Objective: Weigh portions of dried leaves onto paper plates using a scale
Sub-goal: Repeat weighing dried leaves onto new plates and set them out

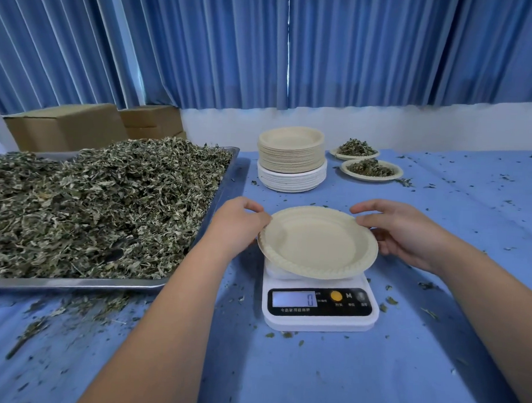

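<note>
A round paper plate (316, 242), pale cream with a matt surface and a finely crimped rim, is held over the platform of a white plastic scale (320, 305). Being round, it has no long axis; its hollow face is turned upward. Whether it is fully seated on the platform or tipped a little cannot be told with certainty. The plate's left rim is pinched by the curled fingers of the left hand (236, 227). Its right rim is grasped by the right hand (402, 233), with the thumb laid on top and the fingers tucked beneath. The scale's glossy black panel is turned toward the person, and a 0 is shown on the lit display.

A blue cloth, creased and strewn with leaf crumbs, is spread over the worktop (373, 371). To the left, a rectangular metal tray (75, 283) is heaped with dried leaves (93, 201), grey-green, curled and brittle-looking. Behind the scale, a stack of plates (292, 158) is set, cream ones above white ones. Just to its right, two filled plates (371, 170) carry small leaf mounds. Cardboard boxes (65, 128) are placed behind the tray, and pleated blue curtains (264, 50) are hung along the back.
</note>
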The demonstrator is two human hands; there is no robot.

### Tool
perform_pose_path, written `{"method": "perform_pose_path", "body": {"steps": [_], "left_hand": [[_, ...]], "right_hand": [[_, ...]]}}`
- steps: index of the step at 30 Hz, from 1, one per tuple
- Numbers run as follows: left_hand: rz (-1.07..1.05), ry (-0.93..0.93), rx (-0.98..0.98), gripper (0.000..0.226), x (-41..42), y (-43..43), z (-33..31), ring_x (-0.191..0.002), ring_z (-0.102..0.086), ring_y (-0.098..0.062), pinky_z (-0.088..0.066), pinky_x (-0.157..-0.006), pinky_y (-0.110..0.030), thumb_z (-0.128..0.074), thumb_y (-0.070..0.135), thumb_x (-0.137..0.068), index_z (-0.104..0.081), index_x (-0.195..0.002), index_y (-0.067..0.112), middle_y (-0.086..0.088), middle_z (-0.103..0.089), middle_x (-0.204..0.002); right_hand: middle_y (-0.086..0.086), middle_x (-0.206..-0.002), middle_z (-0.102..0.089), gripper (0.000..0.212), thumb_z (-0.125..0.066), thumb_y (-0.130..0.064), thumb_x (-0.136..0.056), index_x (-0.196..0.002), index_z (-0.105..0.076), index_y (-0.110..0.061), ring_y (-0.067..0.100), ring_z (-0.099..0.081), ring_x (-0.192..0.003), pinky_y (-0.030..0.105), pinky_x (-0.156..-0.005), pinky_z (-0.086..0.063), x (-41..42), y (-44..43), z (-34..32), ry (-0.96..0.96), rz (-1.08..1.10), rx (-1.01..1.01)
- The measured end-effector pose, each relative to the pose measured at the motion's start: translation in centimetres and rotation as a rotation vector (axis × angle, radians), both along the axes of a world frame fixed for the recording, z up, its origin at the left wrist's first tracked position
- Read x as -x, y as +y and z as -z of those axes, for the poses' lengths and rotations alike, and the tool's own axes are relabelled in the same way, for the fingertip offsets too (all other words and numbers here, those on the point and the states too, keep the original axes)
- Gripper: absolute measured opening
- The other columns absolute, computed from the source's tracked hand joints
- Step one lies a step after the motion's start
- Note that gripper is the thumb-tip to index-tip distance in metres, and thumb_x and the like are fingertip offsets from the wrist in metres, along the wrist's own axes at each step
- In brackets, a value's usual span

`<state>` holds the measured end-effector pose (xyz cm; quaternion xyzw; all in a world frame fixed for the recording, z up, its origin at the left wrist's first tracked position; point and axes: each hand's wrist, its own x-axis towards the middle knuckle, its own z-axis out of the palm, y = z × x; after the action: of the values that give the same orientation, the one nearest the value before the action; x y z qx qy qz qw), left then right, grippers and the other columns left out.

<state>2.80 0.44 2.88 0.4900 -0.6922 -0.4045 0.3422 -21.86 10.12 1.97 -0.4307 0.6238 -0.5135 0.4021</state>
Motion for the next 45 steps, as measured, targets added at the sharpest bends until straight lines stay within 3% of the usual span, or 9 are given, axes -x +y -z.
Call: {"method": "perform_pose_path", "body": {"steps": [7,14,18,22,29,34,37,41,45], "left_hand": [[-0.049,-0.055,0.097,0.016,0.1,-0.1,0.1,-0.076,-0.06,-0.018,-0.041,-0.061,-0.028,-0.05,0.033,-0.095,-0.061,-0.1,0.022,0.0,-0.064,-0.098],[-0.322,-0.077,0.46,0.017,-4.0,0.9,-3.7,-0.067,-0.055,-0.01,-0.036,-0.055,-0.027,-0.048,0.032,-0.092,-0.064,-0.089,0.028,0.01,-0.062,-0.078],[-0.435,-0.562,0.274,0.044,-9.1,-0.7,-3.3,-0.103,-0.059,-0.028,-0.049,-0.082,-0.04,-0.037,0.056,-0.092,-0.058,-0.119,0.028,-0.009,-0.058,-0.121],[-0.19,-0.757,-0.033,0.08,-10.6,-1.5,-1.3,-0.143,-0.028,-0.035,-0.026,-0.116,-0.047,-0.02,0.072,-0.092,-0.028,-0.152,0.019,-0.015,-0.024,-0.158],[-0.193,-0.499,0.131,0.067,-11.4,-1.9,-0.8,-0.115,-0.05,-0.024,-0.034,-0.091,-0.033,-0.027,0.065,-0.096,-0.05,-0.138,0.019,-0.003,-0.056,-0.132],[0.129,-0.631,0.118,0.07,-11.0,-2.0,0.0,-0.146,-0.022,-0.017,-0.017,-0.116,-0.038,-0.027,0.071,-0.088,-0.025,-0.151,0.04,0.005,-0.023,-0.159],[0.19,-0.72,0.062,0.084,-11.0,-1.7,-0.3,-0.142,-0.031,-0.018,-0.025,-0.109,-0.032,-0.026,0.081,-0.073,-0.021,-0.149,0.048,0.01,-0.029,-0.156],[0.148,-0.796,0.173,0.083,-11.7,-0.8,-0.5,-0.121,-0.048,-0.014,-0.035,-0.096,-0.029,-0.026,0.08,-0.073,-0.043,-0.141,0.037,0.007,-0.05,-0.142],[0.18,-0.825,0.15,0.093,-12.4,0.8,-0.3,-0.137,-0.037,-0.016,-0.027,-0.112,-0.035,-0.019,0.083,-0.07,-0.038,-0.146,0.033,0.006,-0.039,-0.152]], "right_hand": [[0.003,-0.06,-0.057,0.031,-0.054,-0.04,-0.096,-0.104,-0.062,-0.011,0.016,-0.048,-0.043,0.026,-0.039,-0.036,0.5,-0.4,0.4,0.009,0.118,0.001],[0.01,-0.07,-0.057,0.039,-0.046,-0.046,-0.099,-0.101,-0.062,-0.01,0.021,-0.05,-0.053,0.033,-0.051,-0.04,0.0,-0.8,0.9,-0.007,0.209,0.026],[0.01,-0.067,-0.057,0.039,-0.046,-0.045,-0.099,-0.101,-0.062,-0.01,0.021,-0.051,-0.054,0.034,-0.051,-0.041,0.1,-0.9,1.0,-0.014,0.219,0.026],[0.009,-0.068,-0.057,0.038,-0.045,-0.045,-0.099,-0.1,-0.062,-0.011,0.022,-0.052,-0.056,0.034,-0.053,-0.042,0.1,-1.0,1.2,-0.003,0.211,0.026],[0.009,-0.066,-0.057,0.037,-0.046,-0.045,-0.099,-0.1,-0.062,-0.011,0.02,-0.051,-0.053,0.033,-0.05,-0.041,0.2,-0.9,1.4,-0.001,0.199,0.041],[0.007,-0.065,-0.057,0.036,-0.046,-0.046,-0.099,-0.101,-0.062,-0.013,0.019,-0.053,-0.052,0.033,-0.05,-0.041,0.4,-1.1,1.5,0.009,0.188,0.039],[0.006,-0.064,-0.058,0.036,-0.046,-0.046,-0.099,-0.101,-0.063,-0.013,0.018,-0.053,-0.051,0.032,-0.049,-0.042,0.6,-1.1,1.6,0.004,0.18,0.043],[0.008,-0.067,-0.058,0.036,-0.046,-0.045,-0.099,-0.102,-0.062,-0.012,0.019,-0.052,-0.053,0.032,-0.051,-0.042,0.7,-1.0,1.6,0.01,0.166,0.045],[0.008,-0.067,-0.058,0.035,-0.046,-0.044,-0.099,-0.101,-0.063,-0.013,0.018,-0.052,-0.052,0.031,-0.05,-0.041,0.6,-1.0,1.6,0.02,0.158,0.052]]}}
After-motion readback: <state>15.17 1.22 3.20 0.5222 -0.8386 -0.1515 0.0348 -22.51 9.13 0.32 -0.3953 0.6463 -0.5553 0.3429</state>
